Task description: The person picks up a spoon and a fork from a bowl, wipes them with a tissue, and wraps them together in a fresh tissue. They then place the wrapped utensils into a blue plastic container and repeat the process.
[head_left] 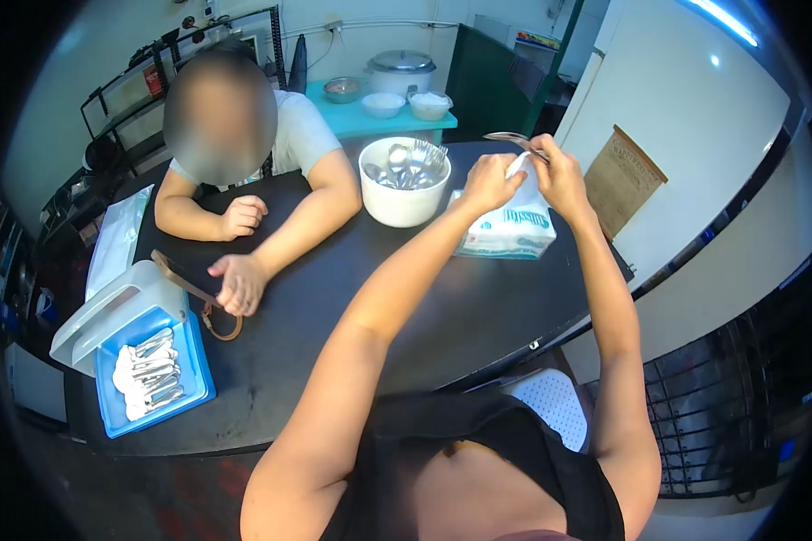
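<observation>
My right hand (561,182) is closed around a metal spoon (507,137), its rounded end pointing left above the tissue pack. Close beside it, my left hand (492,185) pinches a white tissue (518,164) between thumb and fingers. Under both hands lies a white and teal tissue pack (507,236) on the black table. To the left of the pack stands a white bucket (402,209) with several metal spoons and forks (413,164) upright in it.
Across the black table (334,397) sits a person (298,135), one hand by a phone (182,278). At the left, a blue box (200,397) with its lid raised holds several tissue-wrapped cutlery sets (153,371). Behind, a turquoise table (334,114) carries bowls and a cooker (401,68).
</observation>
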A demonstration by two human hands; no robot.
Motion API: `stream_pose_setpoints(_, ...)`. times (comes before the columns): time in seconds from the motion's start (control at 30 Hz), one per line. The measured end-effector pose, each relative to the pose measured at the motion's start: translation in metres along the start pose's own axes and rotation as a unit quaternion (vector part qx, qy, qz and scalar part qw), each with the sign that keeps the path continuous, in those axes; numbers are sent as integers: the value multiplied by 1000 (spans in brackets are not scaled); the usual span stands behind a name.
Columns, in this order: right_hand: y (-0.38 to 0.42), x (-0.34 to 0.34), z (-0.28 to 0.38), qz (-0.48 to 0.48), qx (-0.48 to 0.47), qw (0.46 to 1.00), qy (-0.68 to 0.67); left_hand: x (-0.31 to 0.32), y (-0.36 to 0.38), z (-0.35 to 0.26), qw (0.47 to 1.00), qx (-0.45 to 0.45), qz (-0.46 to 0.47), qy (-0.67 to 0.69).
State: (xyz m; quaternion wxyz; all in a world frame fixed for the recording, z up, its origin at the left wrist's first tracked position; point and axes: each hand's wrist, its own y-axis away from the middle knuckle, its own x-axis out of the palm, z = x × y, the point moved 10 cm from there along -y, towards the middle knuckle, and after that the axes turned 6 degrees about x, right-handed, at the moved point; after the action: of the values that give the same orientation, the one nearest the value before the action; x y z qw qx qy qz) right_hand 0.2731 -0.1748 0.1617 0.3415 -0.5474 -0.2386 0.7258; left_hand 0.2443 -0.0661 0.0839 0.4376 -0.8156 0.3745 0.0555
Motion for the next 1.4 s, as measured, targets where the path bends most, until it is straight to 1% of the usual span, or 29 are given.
stream_pose_setpoints(0.03, 1, -12, -1, -68, -31, 997, -17, -5, -3, -9, 996, 67, -53, -9)
stream_pose_setpoints(0.07, -2, -18, 3, -70, -33, 997, -18, -9, -5, -12, 996, 69, -54, -12)
stream_pose_setpoints(0.13, -1, -51, -11, -160, 58, 985, 5, -7, -8, -11, 999, 42, -22, -9)
stream_pose_setpoints(0.17, -2, -62, -14, -202, 47, 978, -5, -11, -10, -14, 998, 55, -30, -16)
stream_pose_setpoints(0.2, -2, -64, -18, -196, 46, 979, -6, -11, -9, -14, 998, 50, -33, -15)
stream_pose_setpoints(0.27, -5, -79, -34, -247, 86, 965, -17, -22, -15, -17, 999, 30, -16, 30)
stream_pose_setpoints(0.3, -4, -82, -38, -261, 84, 962, -5, -26, -13, -22, 998, 19, 30, 47)
stream_pose_setpoints(0.33, -3, -78, -43, -260, 85, 962, -14, -37, -10, -28, 999, 15, 30, 39)
stream_pose_setpoints(0.4, 7, -66, -52, -235, 118, 962, -77, -45, 17, -22, 965, -118, 36, 232)
stream_pose_setpoints(0.43, 14, -55, -52, -219, 128, 963, -91, -53, 32, -18, 952, -134, 36, 272)
stream_pose_setpoints(0.47, 23, -41, -52, -209, 131, 964, -102, -60, 50, -11, 952, -146, 29, 266)
stream_pose_setpoints(0.53, 42, 3, -55, -123, 142, 971, -148, -71, 92, 8, 950, -209, 18, 230)
stream_pose_setpoints(0.6, 69, 51, -49, -14, 128, 977, -170, -76, 133, 23, 954, -225, 15, 196)
stream_pose_setpoints(0.67, 95, 86, -42, 90, 108, 980, -139, -79, 178, 43, 943, -298, 32, 147)
stream_pose_setpoints(0.73, 112, 92, -24, 125, 54, 987, -81, -87, 218, 67, 920, -383, 78, 39)
stream_pose_setpoints(0.77, 121, 100, -23, 156, 38, 986, -43, -86, 227, 68, 917, -389, 77, 36)
stream_pose_setpoints(0.8, 124, 104, -27, 160, 38, 985, -48, -84, 235, 69, 919, -386, 82, 25)
stream_pose_setpoints(0.87, 130, 111, -32, 156, -9, 987, 24, -80, 245, 74, 917, -388, 86, 13)
stream_pose_setpoints(0.9, 130, 117, -41, 143, -14, 989, 44, -81, 243, 75, 924, -374, 75, -24)
stream_pose_setpoints(0.97, 125, 124, -57, 133, -18, 990, 43, -79, 244, 80, 926, -368, 62, -62)
stream_pose_setpoints(1.0, 123, 125, -61, 118, -20, 992, 46, -80, 240, 80, 933, -340, 52, -100)
stream_pose_setpoints(1.03, 122, 128, -66, 119, -13, 992, 42, -79, 238, 78, 939, -312, 44, -139)
stream_pose_setpoints(1.13, 115, 117, -60, 110, 6, 994, 10, -73, 242, 88, 937, -320, 17, -141)
stream_pose_setpoints(1.2, 121, 104, -38, 69, -21, 995, -66, -74, 241, 83, 934, -333, 17, -127)
stream_pose_setpoints(1.23, 125, 99, -22, 45, -53, 990, -124, -70, 244, 85, 928, -353, 40, -113)
stream_pose_setpoints(1.27, 137, 118, -18, 134, -17, 981, -142, -66, 247, 87, 921, -371, 62, -100)
stream_pose_setpoints(1.3, 143, 119, 7, 137, -87, 960, -227, -66, 249, 89, 920, -374, 63, -100)
stream_pose_setpoints(1.33, 157, 136, 22, 254, -86, 936, -227, -61, 250, 90, 925, -367, 69, -70)
stream_pose_setpoints(1.4, 183, 165, 46, 353, -133, 905, -199, -62, 252, 86, 928, -362, 68, -47)
